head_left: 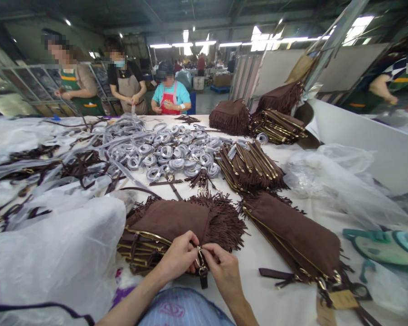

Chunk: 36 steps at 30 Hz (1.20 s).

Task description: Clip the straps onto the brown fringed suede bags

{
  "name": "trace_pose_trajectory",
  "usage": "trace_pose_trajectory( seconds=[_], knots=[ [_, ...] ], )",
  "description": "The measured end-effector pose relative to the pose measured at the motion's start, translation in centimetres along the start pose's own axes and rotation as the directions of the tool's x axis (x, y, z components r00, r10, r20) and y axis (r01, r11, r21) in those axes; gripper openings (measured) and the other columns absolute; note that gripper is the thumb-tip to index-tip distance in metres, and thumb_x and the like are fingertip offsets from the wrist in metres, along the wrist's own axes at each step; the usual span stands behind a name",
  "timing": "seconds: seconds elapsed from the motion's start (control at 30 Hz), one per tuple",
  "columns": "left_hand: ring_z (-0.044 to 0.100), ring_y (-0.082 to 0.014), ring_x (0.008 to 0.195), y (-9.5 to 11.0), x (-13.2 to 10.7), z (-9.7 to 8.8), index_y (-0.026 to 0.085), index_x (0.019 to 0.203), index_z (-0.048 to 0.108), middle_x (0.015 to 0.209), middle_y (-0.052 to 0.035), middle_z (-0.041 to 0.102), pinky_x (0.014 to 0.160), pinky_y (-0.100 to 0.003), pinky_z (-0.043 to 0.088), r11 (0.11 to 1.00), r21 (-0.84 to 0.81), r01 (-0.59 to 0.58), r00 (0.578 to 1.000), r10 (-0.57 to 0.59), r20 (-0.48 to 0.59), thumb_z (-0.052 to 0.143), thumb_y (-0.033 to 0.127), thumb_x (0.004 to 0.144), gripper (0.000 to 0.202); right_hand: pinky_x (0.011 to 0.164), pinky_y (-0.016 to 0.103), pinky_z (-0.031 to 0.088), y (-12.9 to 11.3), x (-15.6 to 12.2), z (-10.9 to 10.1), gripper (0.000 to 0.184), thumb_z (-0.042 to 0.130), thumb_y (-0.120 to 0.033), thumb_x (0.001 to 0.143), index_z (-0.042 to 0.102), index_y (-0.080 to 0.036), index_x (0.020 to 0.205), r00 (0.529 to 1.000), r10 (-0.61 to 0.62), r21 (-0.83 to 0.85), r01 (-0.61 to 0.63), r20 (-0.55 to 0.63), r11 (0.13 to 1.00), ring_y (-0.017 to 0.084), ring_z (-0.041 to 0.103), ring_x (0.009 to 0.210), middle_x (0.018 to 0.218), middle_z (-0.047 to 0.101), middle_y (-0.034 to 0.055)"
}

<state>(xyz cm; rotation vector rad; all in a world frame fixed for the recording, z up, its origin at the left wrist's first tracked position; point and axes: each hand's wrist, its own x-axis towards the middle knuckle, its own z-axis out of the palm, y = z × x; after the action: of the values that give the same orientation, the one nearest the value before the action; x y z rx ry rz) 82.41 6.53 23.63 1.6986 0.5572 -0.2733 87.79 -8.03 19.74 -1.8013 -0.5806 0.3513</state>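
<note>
A stack of brown fringed bags [177,217] with gold zips lies right in front of me. At the stack's near right corner, my left hand [180,257] is closed in a pinch at the bag's edge. My right hand [223,266] pinches the top of a gold metal clasp [201,261] from the right side. A short dark strap end [204,281] hangs below that clasp. Both sets of fingertips nearly meet, and they partly hide what lies between them.
More fringed bags [295,231] lie to the right, with tags [343,299] on them. Coiled straps in grey wrap [177,151] cover the middle. Plastic sheeting [54,253] is heaped at left. A green tool [387,246] sits at the right edge. Several people stand or sit across the table.
</note>
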Motion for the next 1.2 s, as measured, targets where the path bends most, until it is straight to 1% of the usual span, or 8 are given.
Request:
trace_pose_trajectory(
  seconds=[0.23, 0.33, 0.43, 0.67, 0.8, 1.0, 1.1, 1.2],
  knots=[
    [0.065, -0.0178, 0.050, 1.7, -0.3, -0.8, 0.018, 0.092, 0.056, 0.057, -0.0007, 0.065, 0.047, -0.023, 0.047, 0.925, 0.380, -0.007, 0.998, -0.017, 0.061, 0.031, 0.016, 0.089, 0.025, 0.058, 0.022, 0.046, 1.8, -0.5, 1.0, 0.023, 0.059, -0.039, 0.086, 0.073, -0.022, 0.084, 0.990, 0.138, 0.109, -0.142, 0.040, 0.984, 0.015, 0.060, 0.061, 0.072, 0.072, 0.0006],
    [0.071, -0.0250, 0.072, 3.0, -0.5, -1.1, 0.018, 0.089, 0.065, 0.072, -0.0077, 0.072, 0.064, -0.033, 0.053, 0.653, 0.755, -0.060, 0.996, 0.085, 0.006, 0.037, 0.015, 0.089, 0.028, 0.059, 0.024, 0.046, 2.2, -0.6, 1.3, 0.023, 0.061, -0.041, 0.084, 0.073, -0.021, 0.083, 0.984, 0.174, 0.160, -0.177, 0.035, 0.971, 0.017, 0.061, 0.063, 0.073, 0.072, 0.0019],
    [0.070, -0.0283, 0.083, 3.8, -0.4, -1.1, 0.019, 0.084, 0.069, 0.084, -0.0102, 0.073, 0.072, -0.037, 0.052, 0.364, 0.924, -0.116, 0.985, 0.158, 0.062, 0.045, 0.016, 0.089, 0.024, 0.061, 0.025, 0.047, 2.3, -0.5, 1.4, 0.024, 0.062, -0.040, 0.083, 0.073, -0.020, 0.081, 0.981, 0.191, 0.201, -0.191, 0.022, 0.961, 0.017, 0.061, 0.065, 0.073, 0.072, 0.0027],
    [0.062, -0.0227, 0.086, 2.6, 0.6, -1.1, 0.020, 0.083, 0.063, 0.091, -0.0050, 0.066, 0.070, -0.031, 0.051, 0.204, 0.922, -0.330, 0.924, 0.271, 0.270, 0.051, 0.018, 0.090, 0.014, 0.062, 0.025, 0.047, 2.4, -0.4, 1.5, 0.024, 0.062, -0.040, 0.084, 0.073, -0.019, 0.082, 0.981, 0.190, 0.210, -0.193, 0.032, 0.959, 0.018, 0.060, 0.066, 0.072, 0.071, 0.0024],
    [0.058, -0.0239, 0.089, 1.5, 0.8, -1.0, 0.017, 0.092, 0.057, 0.093, -0.0073, 0.063, 0.075, -0.035, 0.049, 0.214, 0.923, -0.321, 0.912, 0.332, 0.240, 0.045, 0.013, 0.089, 0.013, 0.064, 0.025, 0.049, 2.4, -0.4, 1.1, 0.025, 0.062, -0.042, 0.084, 0.072, -0.019, 0.089, 0.979, 0.194, 0.216, -0.202, 0.057, 0.955, 0.018, 0.064, 0.070, 0.078, 0.073, 0.0039],
    [0.052, -0.0170, 0.075, 2.0, 1.4, -2.6, 0.021, 0.086, 0.048, 0.083, -0.0019, 0.057, 0.070, -0.028, 0.041, 0.546, 0.787, -0.288, 0.896, 0.444, 0.019, 0.036, 0.016, 0.091, 0.014, 0.055, 0.025, 0.050, 1.6, 0.9, -0.6, 0.031, 0.053, -0.044, 0.091, 0.071, -0.020, 0.098, 0.996, 0.076, 0.127, -0.070, -0.046, 0.989, 0.016, 0.061, 0.062, 0.090, 0.071, 0.0065],
    [0.049, -0.0161, 0.070, 2.9, 1.8, -2.9, 0.022, 0.081, 0.046, 0.077, -0.0003, 0.055, 0.066, -0.027, 0.037, 0.645, 0.684, -0.341, 0.884, 0.468, -0.001, 0.038, 0.017, 0.087, 0.011, 0.070, 0.026, 0.051, 0.3, 2.4, -1.1, 0.023, 0.053, -0.035, 0.092, 0.072, -0.022, 0.093, 0.997, -0.078, 0.067, 0.078, -0.004, 0.995, 0.019, 0.063, 0.081, 0.094, 0.069, 0.0062],
    [0.047, -0.0157, 0.068, 3.4, 2.2, -2.6, 0.021, 0.079, 0.047, 0.075, 0.0001, 0.054, 0.064, -0.027, 0.035, 0.707, 0.599, -0.375, 0.877, 0.481, -0.019, 0.040, 0.018, 0.084, 0.009, 0.072, 0.026, 0.047, -0.7, 3.6, -1.1, 0.020, 0.055, -0.031, 0.091, 0.069, -0.022, 0.081, 0.988, -0.139, 0.028, 0.137, 0.065, 0.990, 0.018, 0.061, 0.080, 0.084, 0.067, 0.0037]
  ],
)
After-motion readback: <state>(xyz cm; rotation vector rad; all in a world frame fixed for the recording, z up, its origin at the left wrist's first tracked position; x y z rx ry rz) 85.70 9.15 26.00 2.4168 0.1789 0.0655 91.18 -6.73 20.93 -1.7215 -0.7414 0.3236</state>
